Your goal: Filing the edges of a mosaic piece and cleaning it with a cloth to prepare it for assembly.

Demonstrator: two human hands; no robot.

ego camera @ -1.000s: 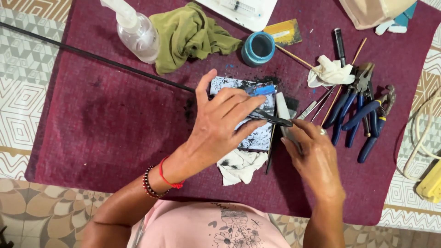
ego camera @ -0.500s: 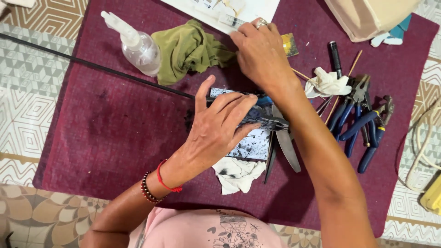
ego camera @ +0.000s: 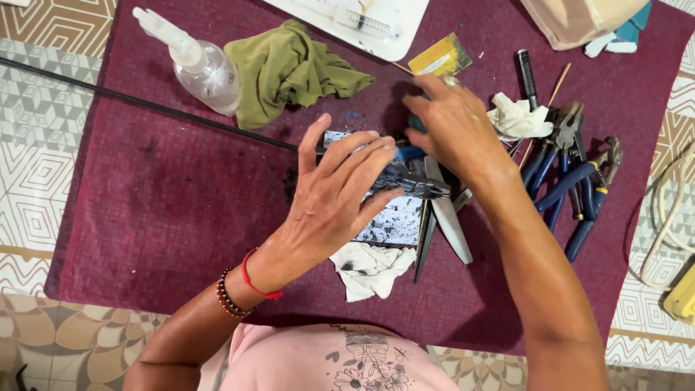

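My left hand [ego camera: 329, 199] grips a dark flat piece with a blue end [ego camera: 414, 182], held over a stained white sheet [ego camera: 394, 223]. A thin black rod [ego camera: 145, 103] runs from the left edge to this hand. My right hand [ego camera: 456, 130] is just behind it, fingers curled round a small blue round container [ego camera: 415, 124] that is mostly hidden under them. Both hands are above the middle of the maroon mat [ego camera: 159, 210]. Pointed grey blades [ego camera: 449, 221] lie just right of the sheet.
A clear spray bottle [ego camera: 203, 69] and a green cloth [ego camera: 289, 69] lie at the back left. A white tray with a syringe [ego camera: 365, 22] and a yellow card [ego camera: 441, 54] sit behind. Blue-handled pliers [ego camera: 572, 181], crumpled tissue [ego camera: 517, 116] and a black pen [ego camera: 526, 72] are right. A stained rag [ego camera: 369, 269] lies near me.
My right hand left the dark piece, reached to the back of the mat, closed on the blue container and has drawn it back toward the left hand. The left hand stayed put.
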